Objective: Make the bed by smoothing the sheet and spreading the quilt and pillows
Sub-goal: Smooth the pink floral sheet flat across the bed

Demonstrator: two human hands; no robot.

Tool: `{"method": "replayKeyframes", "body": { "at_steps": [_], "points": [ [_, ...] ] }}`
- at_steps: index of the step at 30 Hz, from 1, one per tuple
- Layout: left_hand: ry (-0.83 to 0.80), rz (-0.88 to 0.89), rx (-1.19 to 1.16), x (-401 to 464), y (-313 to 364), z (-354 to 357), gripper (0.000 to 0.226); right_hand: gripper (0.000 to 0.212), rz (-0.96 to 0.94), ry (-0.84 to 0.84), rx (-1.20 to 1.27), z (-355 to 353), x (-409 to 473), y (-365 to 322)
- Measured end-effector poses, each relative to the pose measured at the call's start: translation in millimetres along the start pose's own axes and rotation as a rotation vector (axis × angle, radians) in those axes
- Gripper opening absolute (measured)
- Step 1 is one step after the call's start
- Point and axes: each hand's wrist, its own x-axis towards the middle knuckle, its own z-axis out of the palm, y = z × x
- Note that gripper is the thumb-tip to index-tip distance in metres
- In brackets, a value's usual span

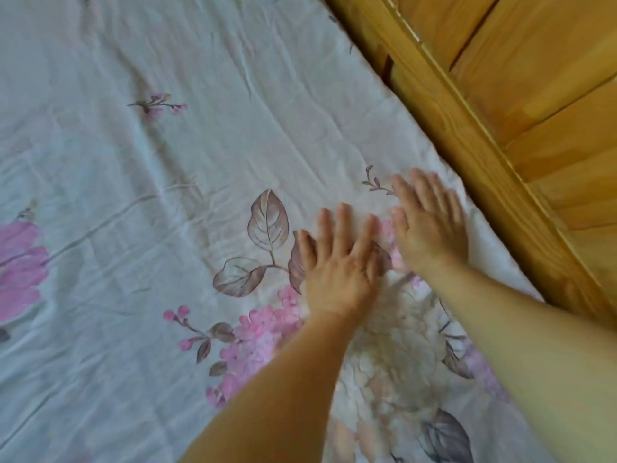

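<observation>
Now both hands — left hand (337, 262), right hand (430, 225) — press flat-fingered on the sheet (167, 162) beneath them.

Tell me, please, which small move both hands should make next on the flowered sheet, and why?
Probably slide both flat palms toward the wooden bed frame. The left hand and right hand lie open, side by side, on the flowered sheet close to its edge, and creases run through the fabric around them, so pushing outward should flatten it.
</observation>
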Motion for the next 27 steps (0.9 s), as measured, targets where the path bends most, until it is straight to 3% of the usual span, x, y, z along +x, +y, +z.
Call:
{"method": "replayKeyframes", "body": {
  "at_steps": [2,7,19,25,27],
  "points": [
    [0.019,-0.003,0.023,-8.7,11.8,12.4,0.055,0.06,-0.033,0.044,0.031,2.3,-8.7,5.5],
    [0.278,-0.037,0.131,-0.8,11.1,29.1,0.054,0.054,-0.096,0.211,0.015,32.5,-22.1,4.0],
    [0.402,-0.031,0.166,5.2,6.8,38.0,0.049,0.047,-0.144,0.423,0.081,45.2,-12.5,4.4],
    [0.385,-0.047,0.168,5.5,4.6,32.3,0.051,0.046,-0.129,0.376,0.124,39.8,-12.7,-0.3],
    [0.333,-0.075,0.165,5.4,6.0,28.3,0.055,0.047,-0.146,0.208,0.151,30.7,-12.1,1.1]
  ]
}}
